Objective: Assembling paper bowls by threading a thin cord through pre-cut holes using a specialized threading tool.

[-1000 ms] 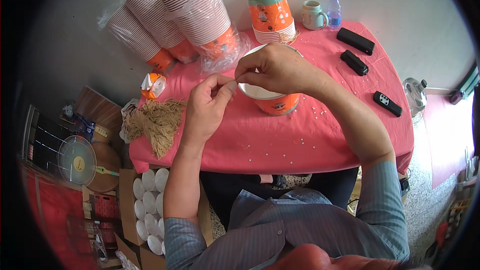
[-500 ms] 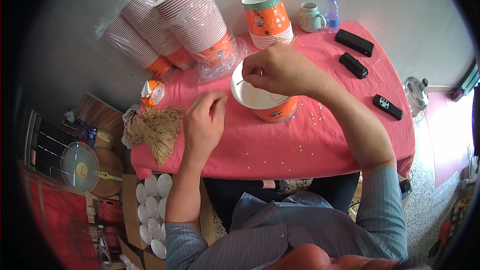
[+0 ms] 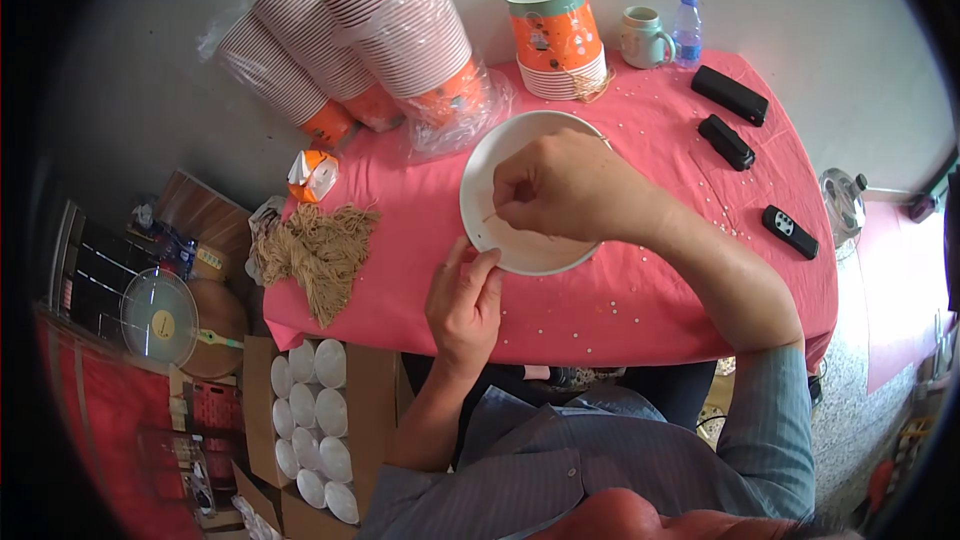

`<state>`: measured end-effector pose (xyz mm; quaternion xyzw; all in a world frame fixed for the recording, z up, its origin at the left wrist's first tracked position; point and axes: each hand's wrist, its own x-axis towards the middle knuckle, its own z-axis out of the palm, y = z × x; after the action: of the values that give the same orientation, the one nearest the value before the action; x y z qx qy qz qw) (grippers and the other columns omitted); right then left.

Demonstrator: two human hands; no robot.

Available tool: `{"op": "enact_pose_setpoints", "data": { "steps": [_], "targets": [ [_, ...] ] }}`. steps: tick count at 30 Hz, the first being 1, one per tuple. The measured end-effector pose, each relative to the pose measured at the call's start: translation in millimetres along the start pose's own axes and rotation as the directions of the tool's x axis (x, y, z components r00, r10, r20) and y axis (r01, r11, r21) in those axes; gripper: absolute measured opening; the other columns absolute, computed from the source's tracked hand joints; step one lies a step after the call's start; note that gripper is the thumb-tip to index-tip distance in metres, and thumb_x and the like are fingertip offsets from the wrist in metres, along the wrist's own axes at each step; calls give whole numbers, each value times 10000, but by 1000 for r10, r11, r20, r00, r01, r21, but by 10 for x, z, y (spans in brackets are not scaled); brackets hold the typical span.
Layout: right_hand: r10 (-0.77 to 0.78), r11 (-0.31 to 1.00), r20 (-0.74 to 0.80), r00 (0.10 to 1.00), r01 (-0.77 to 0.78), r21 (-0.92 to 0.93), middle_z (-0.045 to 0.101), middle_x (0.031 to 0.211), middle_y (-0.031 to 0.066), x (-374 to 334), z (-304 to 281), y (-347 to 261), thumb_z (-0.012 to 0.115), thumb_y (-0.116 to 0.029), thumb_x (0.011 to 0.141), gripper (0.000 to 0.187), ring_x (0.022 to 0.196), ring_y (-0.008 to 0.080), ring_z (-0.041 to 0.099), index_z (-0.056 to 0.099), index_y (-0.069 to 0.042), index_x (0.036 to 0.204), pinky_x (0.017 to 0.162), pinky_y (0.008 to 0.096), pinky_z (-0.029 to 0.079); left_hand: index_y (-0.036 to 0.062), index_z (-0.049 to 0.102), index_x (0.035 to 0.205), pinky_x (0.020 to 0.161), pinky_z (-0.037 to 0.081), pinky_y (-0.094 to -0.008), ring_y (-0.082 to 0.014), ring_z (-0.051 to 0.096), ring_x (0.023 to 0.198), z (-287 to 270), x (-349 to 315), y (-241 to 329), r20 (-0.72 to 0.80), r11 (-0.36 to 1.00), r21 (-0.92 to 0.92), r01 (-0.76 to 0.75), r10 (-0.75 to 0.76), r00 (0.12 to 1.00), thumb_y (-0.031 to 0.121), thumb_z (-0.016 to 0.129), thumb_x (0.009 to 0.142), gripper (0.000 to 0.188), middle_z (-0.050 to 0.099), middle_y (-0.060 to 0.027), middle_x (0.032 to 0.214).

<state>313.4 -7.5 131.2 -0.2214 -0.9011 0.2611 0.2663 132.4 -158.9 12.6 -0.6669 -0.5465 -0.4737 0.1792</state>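
A white-lined paper bucket (image 3: 512,252) leans toward me on the pink cloth, its mouth facing up at me. My left hand (image 3: 465,310) grips its near-left rim between thumb and fingers. Over the mouth, my right hand (image 3: 560,185) is closed in a pinch on a thin tan cord (image 3: 488,218), whose short end sticks out toward the left wall. A small dark spot shows on that wall near the left fingertips. The right hand and forearm hide much of the inside. To the left lies a loose bundle of tan cords (image 3: 318,258).
Wrapped stacks of paper buckets (image 3: 400,40) stand at the back left, upturned buckets (image 3: 555,35) at the back. Nearby are a mug (image 3: 645,38), a bottle (image 3: 687,32), black devices (image 3: 730,95) and a remote (image 3: 790,231). White beads dot the cloth. A carton (image 3: 365,410) holds white cups.
My left hand has moved right and taken hold of the bucket's rim. The bucket has tipped toward me, showing more of its inside. My right hand has lowered over its mouth.
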Motion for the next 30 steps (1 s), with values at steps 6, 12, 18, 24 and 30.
{"op": "enact_pose_setpoints", "data": {
  "steps": [6,12,18,24,30],
  "targets": [
    [-8,997,57,998,12,-75,777,795,112,-56,217,-116,748,-190,887,105,753,338,766,817,-110,880,712,464,601,66,773,1199,813,625,-430,-371,765,976,9,-233,-13,-9,993,-85,87,-88,996,-48,856,884,345,680,-306,1441],
    [17,996,89,996,-10,-85,771,778,151,-47,324,-134,719,-204,881,137,744,368,772,826,-124,849,725,497,627,65,767,1186,873,629,-452,-426,761,1112,3,-281,-23,3,988,-113,104,-105,994,-39,868,875,343,645,-334,1479],
    [29,995,117,993,-16,-103,771,773,149,-39,347,-128,723,-206,883,136,737,367,772,827,-124,851,707,494,629,68,768,1198,930,628,-474,-457,748,1171,0,-288,-26,17,987,-115,115,-114,993,-15,886,864,364,649,-343,1458],
    [34,994,102,994,-22,-109,773,775,151,-28,352,-133,723,-209,887,140,736,368,773,834,-127,861,707,495,629,70,778,1199,939,627,-478,-461,742,1189,15,-329,-59,26,989,-83,122,-120,992,14,896,867,357,652,-342,1454],
    [32,995,110,993,-21,-102,775,777,112,-24,383,-91,753,-214,877,118,720,344,764,828,-123,887,699,478,600,75,790,1191,941,626,-475,-453,744,1192,23,-321,-47,25,990,-75,123,-121,992,22,903,859,356,653,-330,1461]
  ]
}}
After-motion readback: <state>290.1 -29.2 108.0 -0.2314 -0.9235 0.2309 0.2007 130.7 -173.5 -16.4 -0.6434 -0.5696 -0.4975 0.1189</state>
